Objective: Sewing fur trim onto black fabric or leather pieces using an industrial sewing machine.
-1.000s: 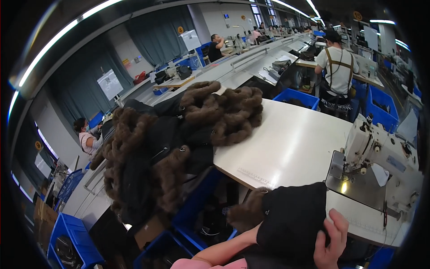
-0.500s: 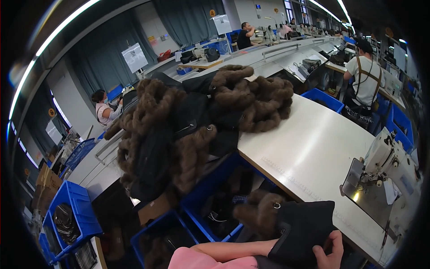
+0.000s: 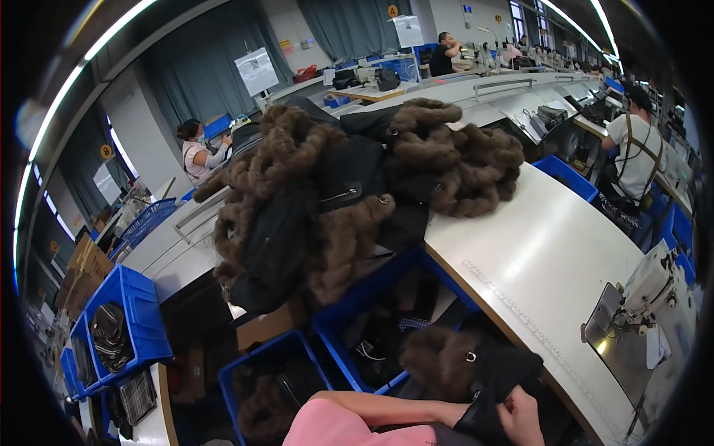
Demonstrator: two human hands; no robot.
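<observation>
The black cloth piece (image 3: 513, 366) with brown fluffy fur trim (image 3: 437, 355) and a silver metal ring (image 3: 470, 357) is low in front of you, beside the near edge of the smooth white table (image 3: 554, 275). Your bare right hand (image 3: 520, 416) pinches its black cloth narrowly. Your left hand is hidden at the cloth, so I cannot tell its grip.

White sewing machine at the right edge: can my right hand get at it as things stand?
Probably: the smooth white tabletop leaves the way to the sewing machine open, though your right hand may first have to release the black fabric piece with brown fur trim.
</observation>
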